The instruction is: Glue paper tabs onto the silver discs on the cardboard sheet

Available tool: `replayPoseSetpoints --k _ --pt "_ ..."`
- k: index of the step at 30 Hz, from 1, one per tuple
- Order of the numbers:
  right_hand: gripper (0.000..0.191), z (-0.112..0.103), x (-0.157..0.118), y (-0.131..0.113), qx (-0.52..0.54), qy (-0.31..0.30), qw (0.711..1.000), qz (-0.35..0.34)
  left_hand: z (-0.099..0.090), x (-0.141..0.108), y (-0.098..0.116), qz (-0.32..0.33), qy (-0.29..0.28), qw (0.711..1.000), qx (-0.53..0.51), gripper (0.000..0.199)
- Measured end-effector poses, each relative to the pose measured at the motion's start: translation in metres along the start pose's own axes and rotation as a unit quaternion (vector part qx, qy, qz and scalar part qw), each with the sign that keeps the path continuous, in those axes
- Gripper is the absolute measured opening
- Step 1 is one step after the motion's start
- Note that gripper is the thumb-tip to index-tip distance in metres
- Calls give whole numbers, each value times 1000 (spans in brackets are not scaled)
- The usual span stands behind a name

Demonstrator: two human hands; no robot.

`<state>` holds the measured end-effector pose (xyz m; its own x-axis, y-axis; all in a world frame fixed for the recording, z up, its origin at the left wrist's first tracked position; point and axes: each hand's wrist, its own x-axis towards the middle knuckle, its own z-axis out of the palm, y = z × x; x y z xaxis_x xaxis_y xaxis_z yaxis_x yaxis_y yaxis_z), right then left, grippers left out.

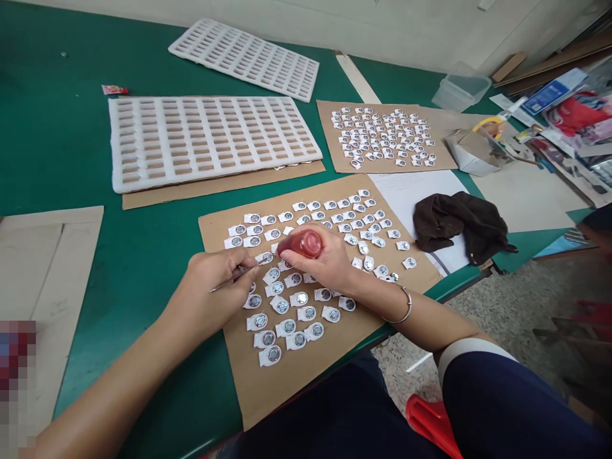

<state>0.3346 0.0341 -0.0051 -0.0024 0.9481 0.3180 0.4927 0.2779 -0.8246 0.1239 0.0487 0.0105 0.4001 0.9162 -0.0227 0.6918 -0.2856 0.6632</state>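
Observation:
My right hand (329,258) is wrapped round a small squeeze bottle (308,243) of red liquid, tipped with its nozzle end down to the left. In my left hand (215,280) is a pair of thin metal tweezers (229,282), pinched between thumb and fingers, its tip at one small white tag with a round metal piece (264,257). Rows of such tags lie on a brown cardboard sheet (268,398) under both hands. Some tags are hidden behind my hands.
A white slotted foam tray (313,152) lies at the back left, with a second slotted tray (186,46) behind it. Another tag-covered cardboard (335,162) is at the back right. To the right are a dark cloth (459,223), scissors (497,121) and a clear container (461,86).

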Motion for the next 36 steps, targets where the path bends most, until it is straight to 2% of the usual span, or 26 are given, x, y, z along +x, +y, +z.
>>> replayPoseSetpoints --k 8,36 --pt "24 0 -1 1 -2 -12 999 -45 -1 2 0 24 6 1000 6 21" --pt "21 0 0 -2 -1 -24 999 -35 -1 2 -1 9 -10 1000 1 23"
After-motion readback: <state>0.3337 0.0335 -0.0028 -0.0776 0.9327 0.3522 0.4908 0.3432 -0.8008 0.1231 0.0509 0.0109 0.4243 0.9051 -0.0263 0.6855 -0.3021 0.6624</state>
